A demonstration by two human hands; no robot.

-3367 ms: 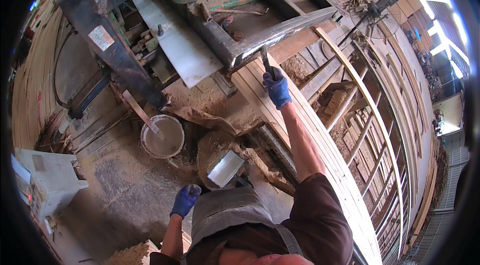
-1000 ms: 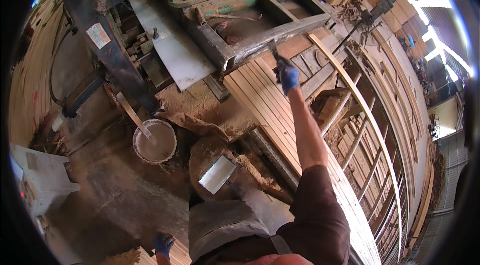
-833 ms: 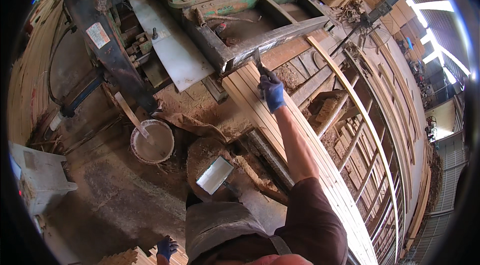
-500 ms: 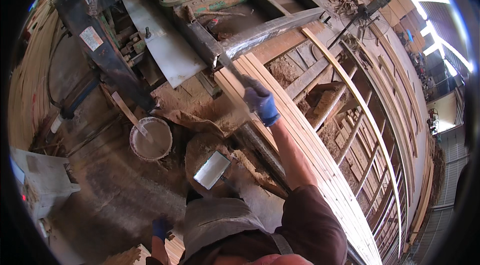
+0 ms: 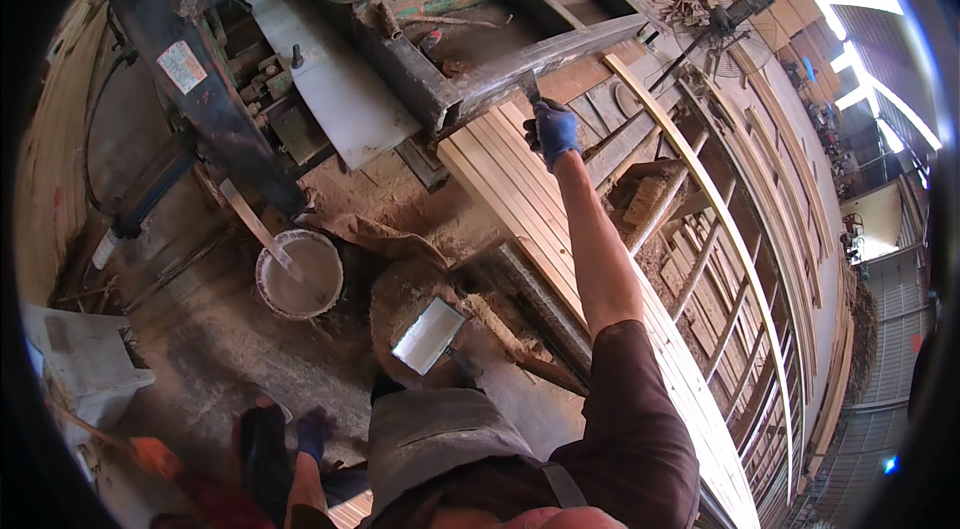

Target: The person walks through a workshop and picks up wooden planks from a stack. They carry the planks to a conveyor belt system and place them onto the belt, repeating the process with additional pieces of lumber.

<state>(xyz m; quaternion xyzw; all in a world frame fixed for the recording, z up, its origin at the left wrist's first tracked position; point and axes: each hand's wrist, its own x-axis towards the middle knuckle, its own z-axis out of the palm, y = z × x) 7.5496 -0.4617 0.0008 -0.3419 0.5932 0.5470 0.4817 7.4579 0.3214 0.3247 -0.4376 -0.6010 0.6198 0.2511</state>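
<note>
My right hand [image 5: 556, 134], in a blue glove, reaches out over the far end of a row of long pale wood strips [image 5: 530, 191]. Its fingers are wrapped round a scraper [image 5: 530, 86], whose flat grey blade sticks out past them; the handle is hidden. The strips lie side by side, their near-left ends roughly lined up beside a metal frame [image 5: 420, 94]. Low at the left hangs my left hand [image 5: 316, 431], gloved in blue. It is dark and small there, and its fingers cannot be made out.
A bucket [image 5: 275, 301] with a wooden stick stands on the floor to the left. Near my apron sits a white rectangular tray [image 5: 425, 337]. At lower left another person shows a dark red sleeve [image 5: 215, 501]. A curved wood strip [image 5: 705, 184] crosses the rack at right.
My right hand has moved to the right and away with the scraper, uncovering the strips, which now show as a wider row. Another person has come into view at lower left.
</note>
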